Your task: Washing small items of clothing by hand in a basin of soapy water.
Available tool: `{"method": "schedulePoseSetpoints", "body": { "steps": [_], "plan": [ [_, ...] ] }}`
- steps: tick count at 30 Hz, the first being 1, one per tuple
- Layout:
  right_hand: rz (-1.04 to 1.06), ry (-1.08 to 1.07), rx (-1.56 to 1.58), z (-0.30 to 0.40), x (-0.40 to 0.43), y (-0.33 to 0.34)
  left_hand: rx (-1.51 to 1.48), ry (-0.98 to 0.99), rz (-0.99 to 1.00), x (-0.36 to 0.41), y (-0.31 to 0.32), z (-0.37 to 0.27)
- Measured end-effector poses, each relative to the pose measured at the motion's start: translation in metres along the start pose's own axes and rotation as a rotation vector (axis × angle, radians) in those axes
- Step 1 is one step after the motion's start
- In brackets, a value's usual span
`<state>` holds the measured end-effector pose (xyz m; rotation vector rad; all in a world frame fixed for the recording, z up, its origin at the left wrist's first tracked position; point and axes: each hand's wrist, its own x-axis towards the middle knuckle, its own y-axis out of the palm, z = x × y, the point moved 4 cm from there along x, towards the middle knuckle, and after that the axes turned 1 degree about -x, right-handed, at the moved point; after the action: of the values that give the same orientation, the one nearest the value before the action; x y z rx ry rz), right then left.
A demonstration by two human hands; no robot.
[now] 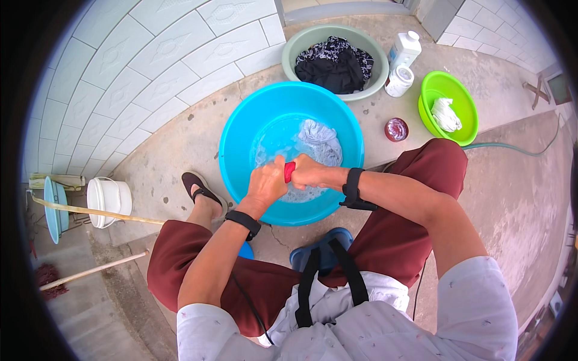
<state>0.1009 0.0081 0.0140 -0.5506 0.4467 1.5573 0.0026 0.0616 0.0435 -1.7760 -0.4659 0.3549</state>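
Note:
My left hand (270, 179) and my right hand (308, 172) are closed side by side on a small red cloth (289, 172), which shows between them. They are over the near part of a large blue plastic basin (235, 135). Soapy water with suds (307, 194) lies in the basin. A pale grey wet cloth (321, 140) rests in the water, beyond my right hand. Most of the red cloth is hidden in my fists.
Beyond the basin is a grey-green tub (291, 49) of dark clothes (336, 67). To its right are a white bottle (405, 49), an open white jar (399, 82), a dark red lid (396, 130) and a green basin (472, 113) holding white cloth (446, 115). A white bucket (108, 203) stands left.

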Motion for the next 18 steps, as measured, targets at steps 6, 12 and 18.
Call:
{"method": "schedulePoseSetpoints", "body": {
  "steps": [6,12,18],
  "plan": [
    [0.033,0.086,-0.017,-0.022,0.009,0.008,0.036,0.02,-0.016,-0.007,0.004,0.002],
    [0.302,0.177,0.231,-0.062,0.044,-0.017,0.066,-0.202,0.072,0.007,0.004,0.02],
    [-0.226,-0.311,-0.855,-0.016,0.03,-0.04,-0.375,-0.504,0.017,0.002,0.021,0.043]
  ]
}}
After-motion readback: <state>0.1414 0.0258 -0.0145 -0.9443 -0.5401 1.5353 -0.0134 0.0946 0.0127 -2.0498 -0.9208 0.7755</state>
